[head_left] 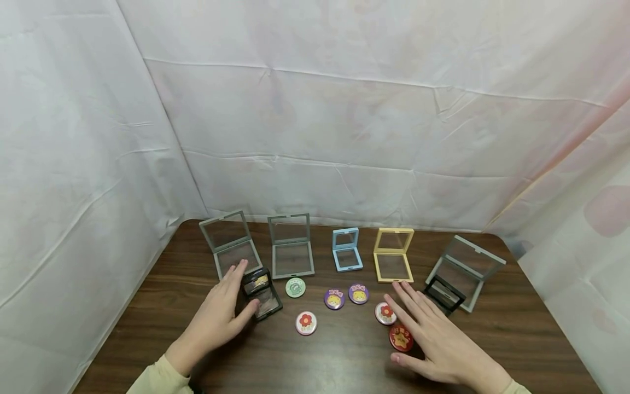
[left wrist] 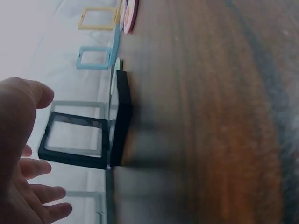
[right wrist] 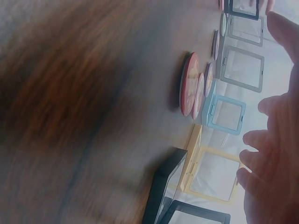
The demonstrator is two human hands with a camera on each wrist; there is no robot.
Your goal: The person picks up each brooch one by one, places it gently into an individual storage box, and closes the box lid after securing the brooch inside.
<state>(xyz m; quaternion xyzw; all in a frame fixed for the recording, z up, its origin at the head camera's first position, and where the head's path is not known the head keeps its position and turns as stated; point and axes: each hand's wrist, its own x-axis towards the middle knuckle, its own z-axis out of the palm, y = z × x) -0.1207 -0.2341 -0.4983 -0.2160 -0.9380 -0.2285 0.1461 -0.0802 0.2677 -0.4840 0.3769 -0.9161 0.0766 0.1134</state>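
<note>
Above a small open black case (head_left: 274, 311), my left hand (head_left: 219, 312) hovers with its fingers spread; the left wrist view shows a gap between the hand and the black case (left wrist: 122, 121). My right hand (head_left: 435, 336), also spread, is over the right side beside a red star badge (head_left: 401, 338) and a red-flower badge (head_left: 386, 313). In the right wrist view nothing is in its fingers. Partly behind that hand stands a second black case (head_left: 445, 295). Between the hands lie another flower badge (head_left: 306, 323), a green badge (head_left: 295, 287) and two purple badges (head_left: 334, 299).
Along the back of the dark wooden table (head_left: 334, 366) stand open clear-windowed cases: two grey ones (head_left: 293, 275) on the left, a blue one (head_left: 349, 268), a yellow one (head_left: 395, 280), and a grey-green one (head_left: 479, 249) at right. White cloth (head_left: 315, 120) hangs behind and at both sides.
</note>
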